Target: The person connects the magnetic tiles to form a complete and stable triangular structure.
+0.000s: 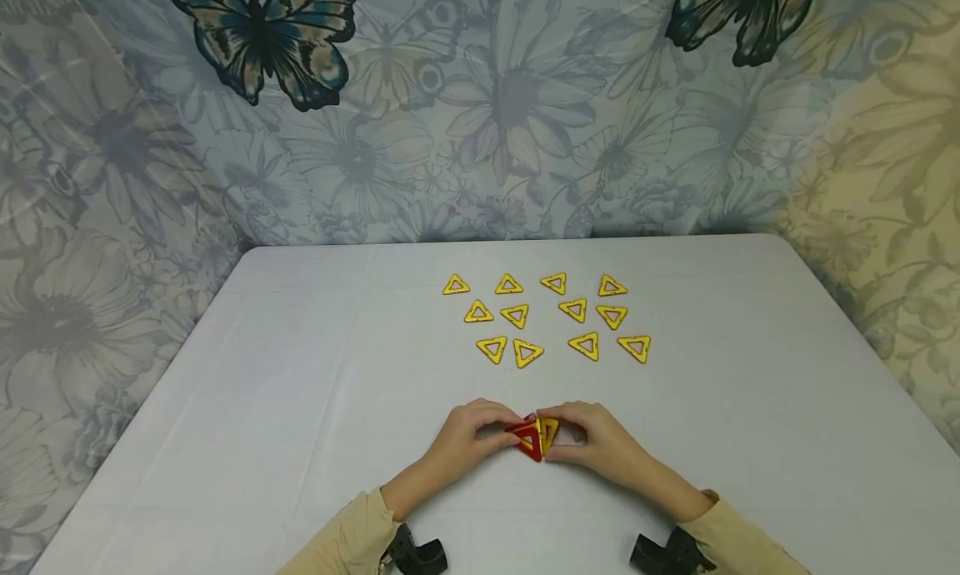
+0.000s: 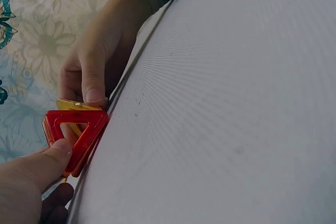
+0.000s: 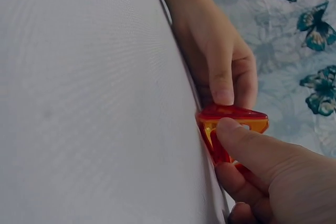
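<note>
A: What are the hands busy with?

B: A small, hollow-looking block of red and yellow translucent, plastic-looking triangular frames (image 2: 88, 139), near the front edge of the white table (image 1: 262, 392). The left hand (image 1: 468, 433) pinches its red side, thumb pressed on the face of a red frame. The right hand (image 1: 600, 442) pinches the yellow side, so both grips are narrow.

A: Which step is this, would you say?

B: I'd judge it to be the joining or squaring-up of the block: the faces meet at an angle, and both hands bear on it from opposite sides. Whether every edge is closed I can't tell, as fingers cover part of it. Nor can I tell whether it rests on the table or is held just above.

A: And what does the next move call for?

B: Probably a steady, light grip on both sides until the edges line up; pressing unevenly could fold the faces or pull them apart.

A: Are any pieces kept in a container?

B: I see no box or tray in any view. Twelve yellow triangular frames (image 1: 633, 339) lie flat on the table itself, beyond the hands, in three loose rows of four, pointing various ways and set apart from one another. The block holds nothing that I can make out; its frames have triangular openings in the middle.
</note>
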### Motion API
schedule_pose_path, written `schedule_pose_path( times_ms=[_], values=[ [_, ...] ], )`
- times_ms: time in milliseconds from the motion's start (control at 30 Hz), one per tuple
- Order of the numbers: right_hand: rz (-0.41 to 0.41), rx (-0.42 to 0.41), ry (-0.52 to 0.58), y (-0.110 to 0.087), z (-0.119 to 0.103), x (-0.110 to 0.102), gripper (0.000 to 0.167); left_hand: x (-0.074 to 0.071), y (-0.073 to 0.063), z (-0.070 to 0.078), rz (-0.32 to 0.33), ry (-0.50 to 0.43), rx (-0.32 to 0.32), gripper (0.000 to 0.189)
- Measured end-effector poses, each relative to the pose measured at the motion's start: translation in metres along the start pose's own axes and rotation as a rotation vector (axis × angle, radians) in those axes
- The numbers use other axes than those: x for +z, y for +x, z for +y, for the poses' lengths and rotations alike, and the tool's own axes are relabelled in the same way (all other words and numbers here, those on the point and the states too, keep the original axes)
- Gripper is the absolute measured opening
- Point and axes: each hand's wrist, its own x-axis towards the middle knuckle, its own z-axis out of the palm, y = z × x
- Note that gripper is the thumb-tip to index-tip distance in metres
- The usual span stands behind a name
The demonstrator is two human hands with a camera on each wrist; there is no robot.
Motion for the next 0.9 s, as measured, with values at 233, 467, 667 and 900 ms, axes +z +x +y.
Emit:
schedule_pose_path(
  times_ms=[233,467,667,900],
  values=[
    [0.025,-0.114,0.015,-0.0002,0.003,0.0017,0.045,-0.0004,0.0001,-0.0004,-0.008,0.005,-0.01,0.021],
    [0.028,-0.173,-0.09,-0.0003,0.0026,0.0032,0.047,-0.0005,0.0003,-0.0002,-0.011,0.01,-0.013,0.021],
    [0.02,-0.146,-0.153,-0.0011,0.0006,0.0044,0.05,0.0001,-0.0002,-0.0012,-0.003,0.016,-0.004,0.021],
    [0.01,-0.135,-0.223,-0.0008,0.0009,0.0061,0.056,0.0001,0.0,-0.0022,-0.001,0.01,0.015,0.02]
  ],
)
